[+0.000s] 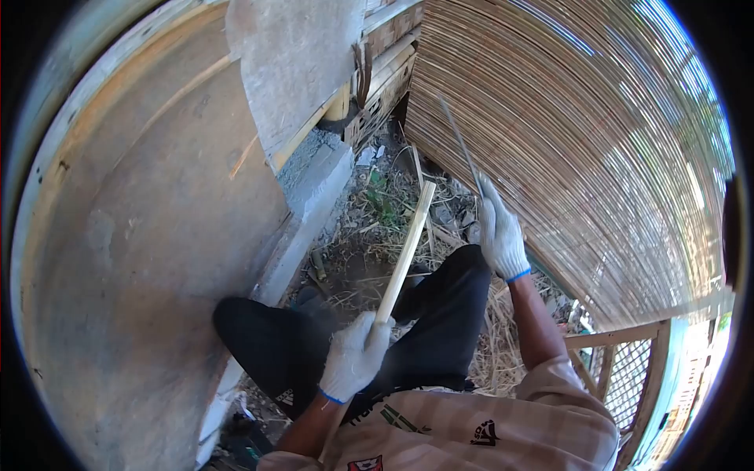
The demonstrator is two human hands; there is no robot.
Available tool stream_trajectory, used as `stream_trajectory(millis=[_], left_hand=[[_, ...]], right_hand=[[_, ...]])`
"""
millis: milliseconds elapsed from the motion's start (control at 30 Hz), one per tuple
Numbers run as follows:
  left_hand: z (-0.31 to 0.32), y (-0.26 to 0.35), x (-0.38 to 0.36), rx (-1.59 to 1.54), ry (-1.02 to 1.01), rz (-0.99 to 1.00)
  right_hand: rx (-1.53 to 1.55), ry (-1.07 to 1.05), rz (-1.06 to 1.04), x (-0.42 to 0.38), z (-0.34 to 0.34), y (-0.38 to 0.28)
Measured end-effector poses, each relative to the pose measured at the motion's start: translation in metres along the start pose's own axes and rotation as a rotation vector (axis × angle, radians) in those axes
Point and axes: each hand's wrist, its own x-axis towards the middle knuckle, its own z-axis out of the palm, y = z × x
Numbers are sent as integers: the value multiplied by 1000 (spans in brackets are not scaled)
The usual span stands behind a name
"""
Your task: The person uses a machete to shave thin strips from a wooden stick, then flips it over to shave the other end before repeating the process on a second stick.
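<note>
My left hand (357, 357), in a white knitted glove with a blue cuff, is closed around the lower end of a pale split bamboo strip (408, 247). The strip tilts up and away over my knees. Off to the right, my right hand (503, 231), gloved the same way, grips a long knife (460, 141). Its thin grey blade points up and forward, seen almost edge-on; the handle is hidden in the glove. Knife and strip are apart.
A bamboo slat screen (565, 157) rises close on my right. To the left stands a worn brown board (157, 259) beside a concrete ledge (318, 184). Straw and debris (369, 228) cover the ground ahead. A wooden frame with mesh (628, 377) is at lower right.
</note>
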Motion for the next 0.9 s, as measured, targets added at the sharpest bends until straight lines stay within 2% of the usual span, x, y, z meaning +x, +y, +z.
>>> stream_trajectory(millis=[100,167,267,300,633,700,767,833,867,900], left_hand=[[9,-6,17,-137,-12,-8],[7,-1,21,-134,-83,-95],[10,-5,23,-29,0,8],[8,-7,23,61,63,72],[0,-13,23,79,92,110],[-3,-5,17,0,14,-6],[1,-11,4,-18,12,7],[0,-10,0,-39,9,29],[-2,-6,-3,-53,-26,-3],[-3,-4,-6,-69,-57,-36]], right_hand=[[104,-91,-280,-37,7,-3],[137,-410,-138,-64,2,-35],[-19,-656,-179,-86,13,-57],[-9,-656,-177,-87,18,-56],[-68,-618,-306,-70,28,-56],[10,-362,-310,-60,35,-44],[22,-347,-37,-35,25,-41],[83,-202,103,-12,22,-24],[39,-239,210,-5,10,-22],[-2,-183,77,-4,7,-5]])
